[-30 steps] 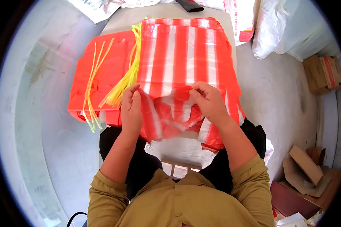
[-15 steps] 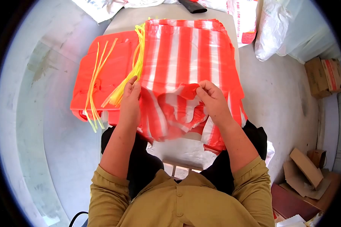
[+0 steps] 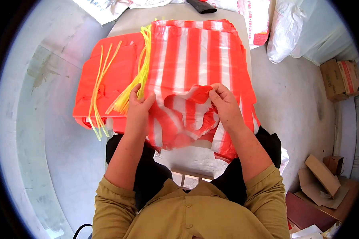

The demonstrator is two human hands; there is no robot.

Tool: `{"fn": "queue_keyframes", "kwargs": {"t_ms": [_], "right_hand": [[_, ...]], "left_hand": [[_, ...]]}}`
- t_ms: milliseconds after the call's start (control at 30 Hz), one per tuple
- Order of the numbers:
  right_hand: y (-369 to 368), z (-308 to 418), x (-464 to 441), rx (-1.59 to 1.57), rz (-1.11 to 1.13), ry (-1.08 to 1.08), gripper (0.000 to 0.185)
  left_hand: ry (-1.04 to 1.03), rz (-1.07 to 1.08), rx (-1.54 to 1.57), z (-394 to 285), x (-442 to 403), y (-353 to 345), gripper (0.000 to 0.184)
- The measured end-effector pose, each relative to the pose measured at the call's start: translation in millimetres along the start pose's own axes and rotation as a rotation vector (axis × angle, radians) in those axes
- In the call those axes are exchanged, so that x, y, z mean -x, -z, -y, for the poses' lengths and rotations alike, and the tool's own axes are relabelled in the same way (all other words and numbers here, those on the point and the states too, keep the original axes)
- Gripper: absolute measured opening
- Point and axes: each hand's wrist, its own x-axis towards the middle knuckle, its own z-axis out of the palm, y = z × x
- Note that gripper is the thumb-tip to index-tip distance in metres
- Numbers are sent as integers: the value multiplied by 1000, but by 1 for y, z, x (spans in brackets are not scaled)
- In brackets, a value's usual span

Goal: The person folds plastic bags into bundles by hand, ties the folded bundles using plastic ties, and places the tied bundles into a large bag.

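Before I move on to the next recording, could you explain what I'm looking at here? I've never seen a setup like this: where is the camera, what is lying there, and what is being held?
There is no machine here, only a person's two bare hands. The view comes from one camera worn on the person's head, looking forward and down, so the forearms reach in from the bottom.

On a pale surface lies a stack of red-and-white striped plastic. Left of it is a red stack, with a few loose yellow strands on top and a thicker yellow bundle between the stacks.

The right hand pinches a red flap of the striped plastic. The left hand is at the stack's near left side, thumb and fingers spread.
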Motion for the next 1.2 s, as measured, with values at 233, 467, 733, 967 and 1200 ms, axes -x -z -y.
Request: {"fn": "queue_keyframes", "kwargs": {"t_ms": [233,467,733,967,1200], "right_hand": [[3,7,22,831,451,355,8],[-3,2,25,910,426,508,10],[-5,5,27,998,394,758,14],[0,11,25,993,359,663,11],[-2,12,24,846,292,581,8]], "left_hand": [[106,100,-236,-5,47,41,83],[-137,203,-460,-7,39,47,73],[-154,441,-870,-31,-2,-39,62],[-257,416,-848,-22,-7,-42,41],[-809,489,-1054,4,-17,-42,23]]}}
